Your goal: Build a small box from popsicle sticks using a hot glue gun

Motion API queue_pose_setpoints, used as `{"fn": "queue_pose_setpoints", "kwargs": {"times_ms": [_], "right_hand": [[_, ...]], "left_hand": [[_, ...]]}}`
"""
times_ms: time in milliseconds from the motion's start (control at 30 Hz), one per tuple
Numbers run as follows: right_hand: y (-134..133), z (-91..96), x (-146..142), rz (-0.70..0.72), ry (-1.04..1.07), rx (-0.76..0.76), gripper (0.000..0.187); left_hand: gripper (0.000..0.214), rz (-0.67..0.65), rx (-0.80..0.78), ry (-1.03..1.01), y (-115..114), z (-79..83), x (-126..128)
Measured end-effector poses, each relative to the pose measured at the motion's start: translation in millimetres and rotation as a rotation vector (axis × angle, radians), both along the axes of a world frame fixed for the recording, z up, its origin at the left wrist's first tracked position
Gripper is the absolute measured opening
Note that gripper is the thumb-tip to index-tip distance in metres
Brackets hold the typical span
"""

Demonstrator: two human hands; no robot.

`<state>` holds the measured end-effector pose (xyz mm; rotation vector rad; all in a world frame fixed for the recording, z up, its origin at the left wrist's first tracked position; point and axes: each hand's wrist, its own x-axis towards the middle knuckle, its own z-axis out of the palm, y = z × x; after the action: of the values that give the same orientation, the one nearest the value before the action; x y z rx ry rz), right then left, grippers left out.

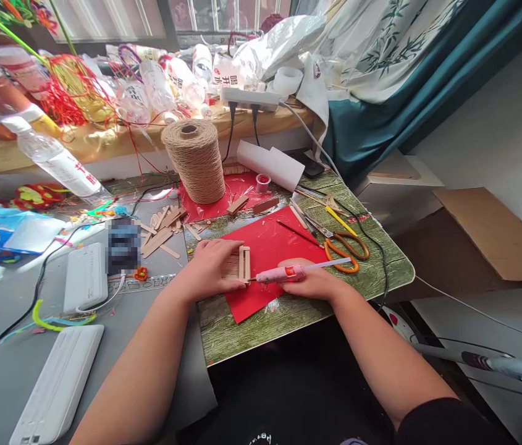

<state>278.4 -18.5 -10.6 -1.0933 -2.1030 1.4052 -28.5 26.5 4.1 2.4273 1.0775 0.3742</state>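
My left hand [212, 266] is closed around a small panel of wooden craft sticks [241, 266], thumb and fingers along its edges. In my right hand [309, 280] is a pink hot glue gun [273, 274], a clear glue stick [328, 263] sticking out of its back. The gun's nozzle points left and meets or nearly meets the panel's lower right corner. Beneath both hands lies a sheet of red paper [267, 238]. Scissors with orange handles [348, 250] rest to the right, beside a dark thin rod [298, 233] and a yellow stick [340, 221].
Behind the hands stands a big spool of twine [194, 162]. Loose craft sticks [161, 232] are piled at left. A small cup of red bits [263, 182] sits farther back. White power banks [59, 386] lie on the grey table. A black cable [376, 238] crosses the right side.
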Motion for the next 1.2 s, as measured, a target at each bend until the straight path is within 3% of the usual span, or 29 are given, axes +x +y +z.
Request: {"fn": "queue_pose_setpoints", "kwargs": {"times_ms": [567,867,1100,1200], "right_hand": [[0,-7.0,2,-0.018,0.052,-0.016,0.042],[2,-11.9,9,0.009,0.2,-0.048,0.039],[3,-7.0,5,0.054,0.111,0.026,0.046],[1,-7.7,4,-0.007,0.08,0.001,0.037]], "left_hand": [[0.078,-0.032,0.009,-0.026,-1,2.0,-1],[0.08,-0.018,-0.005,-0.064,-2,2.5,0],[0.086,0.009,-0.026,-0.081,2,2.8,-7],[0.087,0.023,-0.03,-0.084,2,2.1,-7]]}}
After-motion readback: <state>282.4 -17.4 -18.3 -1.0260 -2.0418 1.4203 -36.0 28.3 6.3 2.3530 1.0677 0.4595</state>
